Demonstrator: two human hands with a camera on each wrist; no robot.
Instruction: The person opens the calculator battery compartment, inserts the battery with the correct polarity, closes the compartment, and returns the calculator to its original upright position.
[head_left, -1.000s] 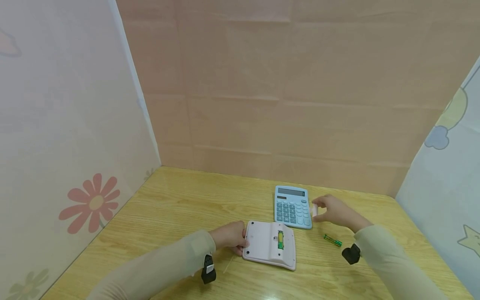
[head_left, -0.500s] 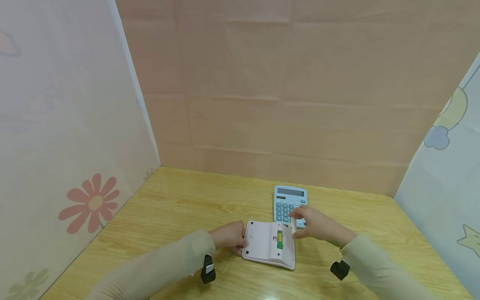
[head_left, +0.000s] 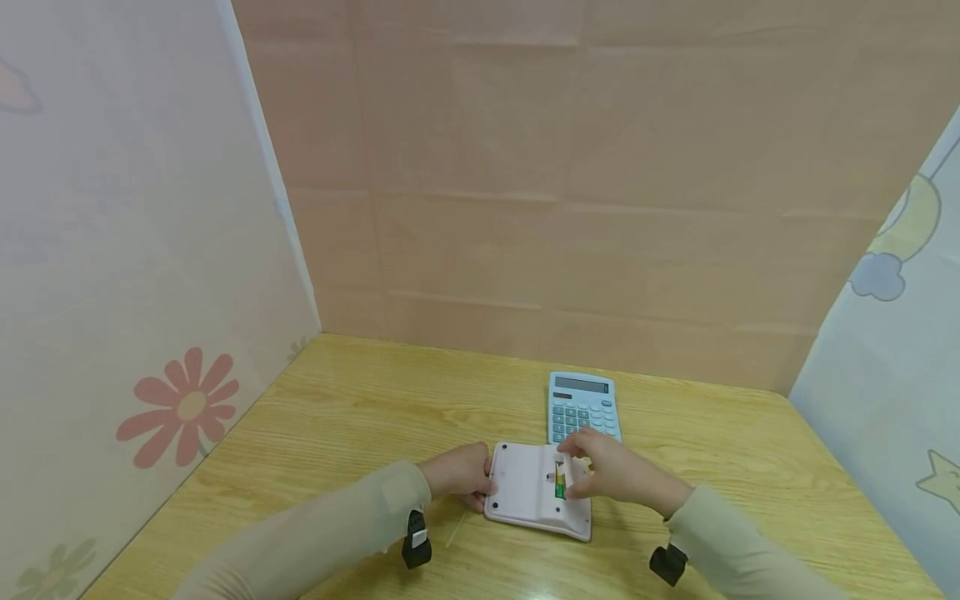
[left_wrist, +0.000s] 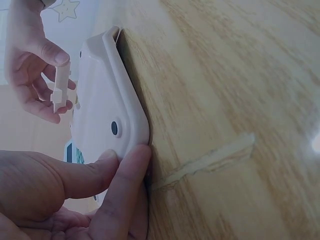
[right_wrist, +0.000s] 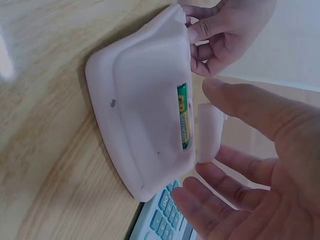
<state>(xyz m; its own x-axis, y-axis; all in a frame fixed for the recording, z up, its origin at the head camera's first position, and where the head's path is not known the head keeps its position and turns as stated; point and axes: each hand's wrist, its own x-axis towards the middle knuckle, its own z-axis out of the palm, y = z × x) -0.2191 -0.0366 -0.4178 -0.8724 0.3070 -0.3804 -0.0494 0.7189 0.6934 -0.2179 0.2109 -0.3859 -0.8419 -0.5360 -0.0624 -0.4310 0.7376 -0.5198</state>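
Observation:
A pale pink calculator [head_left: 517,487] lies face down on the wooden table, its back facing up. In its uncovered battery slot sits a green and yellow battery [right_wrist: 184,120]. My left hand [head_left: 459,471] pinches the calculator's left edge between thumb and fingers. Between the thumb and fingertips of my right hand [head_left: 618,471] is a small pinkish-white battery cover [right_wrist: 210,131], held just above the slot. The left wrist view shows the cover edge-on, with small tabs along one side, apart from the calculator's back.
A light blue calculator [head_left: 579,404] lies face up behind the pink one, its lower right part behind my right hand. Patterned sheets stand left and right, and a plain tan sheet [head_left: 555,208] closes off the back of the table.
My right hand has brought the battery cover leftward from beside the blue calculator to over the slot. A loose green battery on the table is now hidden behind my right arm. The left hand stays put.

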